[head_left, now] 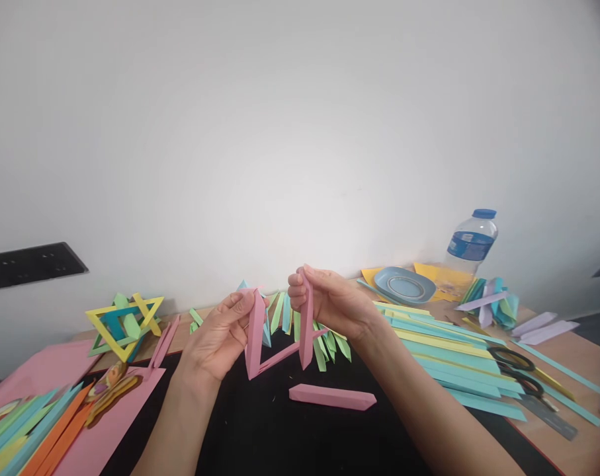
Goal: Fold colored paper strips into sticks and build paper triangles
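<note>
My left hand (pixel 225 334) pinches the upper end of a pink folded paper frame (pixel 253 340). One arm of that frame stands upright, and a thin arm runs from its bottom corner toward the right. In my right hand (pixel 329 297) is a separate-looking pink folded paper strip (pixel 305 330), held upright by its top between thumb and curled fingers. Its lower end overlaps the frame's thin arm; whether they touch I cannot tell. Below both hands, another pink folded strip (pixel 332 397) with pointed ends lies on the black mat (pixel 260 436).
Behind my hands lie green folded pieces (pixel 324 350). A yellow, green and teal paper star (pixel 124 324) stands at left, near a butterfly-shaped ornament (pixel 111 393). At right are blue and yellow strips (pixel 453 354), scissors (pixel 515 360), a ruler (pixel 550 416), a blue dish (pixel 403 285) and a bottle (pixel 473 241).
</note>
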`<action>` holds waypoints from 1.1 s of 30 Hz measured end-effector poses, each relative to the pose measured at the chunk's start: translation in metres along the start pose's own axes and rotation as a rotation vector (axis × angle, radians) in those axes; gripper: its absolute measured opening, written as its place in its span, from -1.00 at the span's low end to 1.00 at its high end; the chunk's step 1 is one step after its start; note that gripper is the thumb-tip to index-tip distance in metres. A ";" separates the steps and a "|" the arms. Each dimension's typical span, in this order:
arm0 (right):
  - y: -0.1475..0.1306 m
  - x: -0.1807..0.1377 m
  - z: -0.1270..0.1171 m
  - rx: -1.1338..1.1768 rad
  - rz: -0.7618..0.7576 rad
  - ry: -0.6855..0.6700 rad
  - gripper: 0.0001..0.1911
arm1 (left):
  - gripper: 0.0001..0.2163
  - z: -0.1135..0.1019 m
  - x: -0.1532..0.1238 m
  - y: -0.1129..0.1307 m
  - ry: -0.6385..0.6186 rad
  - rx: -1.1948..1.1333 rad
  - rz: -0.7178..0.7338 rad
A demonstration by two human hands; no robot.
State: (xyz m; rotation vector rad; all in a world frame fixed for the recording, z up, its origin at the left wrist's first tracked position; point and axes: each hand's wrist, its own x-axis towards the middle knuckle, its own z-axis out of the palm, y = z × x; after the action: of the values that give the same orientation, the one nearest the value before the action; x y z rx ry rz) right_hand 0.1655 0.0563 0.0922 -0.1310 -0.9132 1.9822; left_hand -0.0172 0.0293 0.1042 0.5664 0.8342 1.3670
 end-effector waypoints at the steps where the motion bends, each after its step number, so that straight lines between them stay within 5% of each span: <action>1: 0.000 0.000 0.000 0.002 0.002 0.003 -0.82 | -0.85 0.000 0.000 0.000 -0.001 0.000 0.000; 9: 0.002 0.001 0.000 -0.020 -0.026 -0.012 -0.80 | -0.81 0.000 -0.001 0.000 0.009 -0.003 -0.004; 20: 0.011 -0.008 0.021 -0.533 -0.055 0.044 -0.83 | -0.95 0.000 -0.003 0.001 -0.133 0.060 -0.026; 33: 0.012 -0.005 0.020 -0.543 -0.041 0.130 -0.78 | -0.93 -0.001 -0.003 0.000 -0.070 0.071 -0.053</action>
State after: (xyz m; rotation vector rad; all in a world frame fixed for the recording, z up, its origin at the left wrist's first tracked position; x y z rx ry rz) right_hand 0.1513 0.0380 0.0980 -0.5358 -1.3336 1.6232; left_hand -0.0176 0.0265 0.1045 0.6396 0.8379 1.2667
